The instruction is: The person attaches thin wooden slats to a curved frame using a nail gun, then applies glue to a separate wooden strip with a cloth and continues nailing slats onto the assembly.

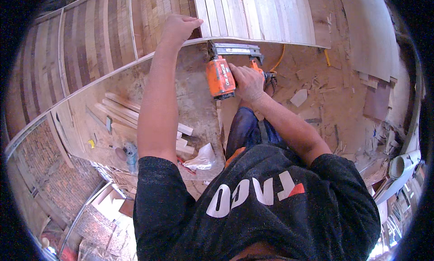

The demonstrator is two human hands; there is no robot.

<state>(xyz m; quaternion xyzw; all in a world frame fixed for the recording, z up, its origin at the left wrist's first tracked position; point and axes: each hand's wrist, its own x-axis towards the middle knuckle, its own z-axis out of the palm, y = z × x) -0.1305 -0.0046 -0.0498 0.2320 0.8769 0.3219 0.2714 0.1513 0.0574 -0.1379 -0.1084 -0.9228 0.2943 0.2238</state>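
While left hand presses flat on planks, right hand grips orange nail gun.

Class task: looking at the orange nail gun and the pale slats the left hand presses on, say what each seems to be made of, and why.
Orange nail gun: probably painted metal or plastic body, glossy sheen; its grey magazine looks like bare metal. Pale slats: unfinished wood, matte with visible grain lines.

1. Nail gun: glossy orange plastic body, grey metal magazine at its front.
2. Slats just beyond the nail gun: pale bare wood, smooth, matt.
3. Floor under the nail gun: rough, dusty wood.
4. Offcuts left of the nail gun: raw wood strips.
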